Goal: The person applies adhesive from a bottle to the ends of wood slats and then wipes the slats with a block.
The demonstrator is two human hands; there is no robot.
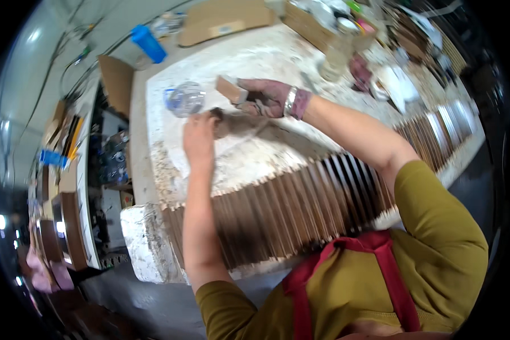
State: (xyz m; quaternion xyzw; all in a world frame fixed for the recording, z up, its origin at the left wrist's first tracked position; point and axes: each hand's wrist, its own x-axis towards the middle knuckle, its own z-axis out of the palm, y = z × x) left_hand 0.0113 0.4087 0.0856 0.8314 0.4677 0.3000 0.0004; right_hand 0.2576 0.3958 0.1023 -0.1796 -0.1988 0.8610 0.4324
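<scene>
My right hand wears a stained purple glove and grips a small block, with a tan face and a pale edge, above the white work surface. My bare left hand is low over the same surface, its fingers curled at a blurred brownish thing whose kind I cannot make out. Just beyond the left fingers lies a clear plastic container with blue on its left side. Close to my body, a long row of thin dark-brown pieces stands side by side beneath both forearms.
A glass jar stands far right, beside a purple glove and white scraps. At the back are a flat cardboard piece, a filled cardboard box and a blue container. A white block sits at the near-left corner.
</scene>
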